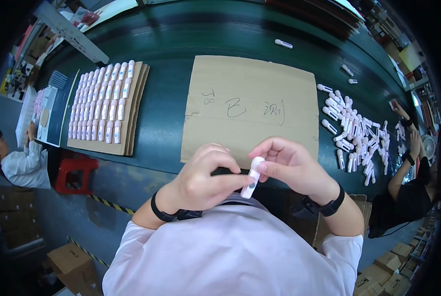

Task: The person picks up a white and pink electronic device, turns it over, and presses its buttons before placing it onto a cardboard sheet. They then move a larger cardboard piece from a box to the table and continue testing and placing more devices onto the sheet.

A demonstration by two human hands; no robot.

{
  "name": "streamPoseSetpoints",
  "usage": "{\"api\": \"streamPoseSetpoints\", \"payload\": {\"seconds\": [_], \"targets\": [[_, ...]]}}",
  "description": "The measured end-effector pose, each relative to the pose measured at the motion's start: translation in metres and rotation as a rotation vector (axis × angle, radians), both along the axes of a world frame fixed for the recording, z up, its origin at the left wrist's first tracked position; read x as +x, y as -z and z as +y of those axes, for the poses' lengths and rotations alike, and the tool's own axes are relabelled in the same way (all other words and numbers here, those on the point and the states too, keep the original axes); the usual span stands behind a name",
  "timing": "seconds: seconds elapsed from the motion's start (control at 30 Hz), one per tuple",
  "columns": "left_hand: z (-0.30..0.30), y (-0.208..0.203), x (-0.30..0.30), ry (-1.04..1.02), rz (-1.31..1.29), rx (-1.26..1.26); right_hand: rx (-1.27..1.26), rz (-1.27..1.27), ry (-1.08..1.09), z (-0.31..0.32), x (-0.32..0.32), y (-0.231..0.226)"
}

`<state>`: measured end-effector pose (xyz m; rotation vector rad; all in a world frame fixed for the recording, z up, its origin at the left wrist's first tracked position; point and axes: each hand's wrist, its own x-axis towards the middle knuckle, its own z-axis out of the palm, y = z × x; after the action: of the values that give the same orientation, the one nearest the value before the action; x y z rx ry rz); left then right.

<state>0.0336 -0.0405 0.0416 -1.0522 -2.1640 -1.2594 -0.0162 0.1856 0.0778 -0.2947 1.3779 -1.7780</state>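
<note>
A small pale-pink wand-shaped device (254,173) with a rounded head and a dark oval on its body is held up in front of my chest, tilted. My right hand (299,167) pinches it just below the head, between thumb and fingers. From the other side, my left hand (200,172) has its fingers curled and its forefinger against the lower body, beside the dark oval. Beyond both hands lies a flat cardboard sheet (250,84) with handwritten marks. To its right, many similar wands (359,133) lie in a loose pile.
Left on the green table (166,84), rows of wands (97,103) stand on stacked cardboard (140,98). One wand (283,44) lies alone at the back. Co-workers sit at the far left (23,163) and far right (403,192). A red stool (75,175) and a carton (72,264) are at left.
</note>
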Motion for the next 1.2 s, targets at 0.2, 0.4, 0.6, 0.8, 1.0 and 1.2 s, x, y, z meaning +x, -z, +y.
{"api": "streamPoseSetpoints", "payload": {"seconds": [0.2,0.4,0.6,0.8,1.0,1.2], "targets": [[-0.040,0.013,-0.002,-0.285,-0.226,0.137,0.138,0.316,0.087,0.011,-0.013,-0.036],[-0.065,0.055,-0.019,-0.536,-0.410,0.437,0.185,0.345,0.092,0.025,-0.014,-0.037],[-0.077,0.069,-0.048,-0.563,-0.675,0.468,0.183,0.311,0.061,0.033,-0.037,-0.029],[-0.075,0.081,-0.081,-0.529,-0.848,0.510,0.135,0.247,0.016,0.041,-0.069,-0.012],[-0.090,0.074,-0.091,-0.473,-1.054,0.535,0.191,0.152,0.052,0.053,-0.088,0.003],[-0.112,0.048,-0.072,-0.612,-1.255,0.559,0.300,0.049,0.125,0.032,-0.068,-0.004]]}}
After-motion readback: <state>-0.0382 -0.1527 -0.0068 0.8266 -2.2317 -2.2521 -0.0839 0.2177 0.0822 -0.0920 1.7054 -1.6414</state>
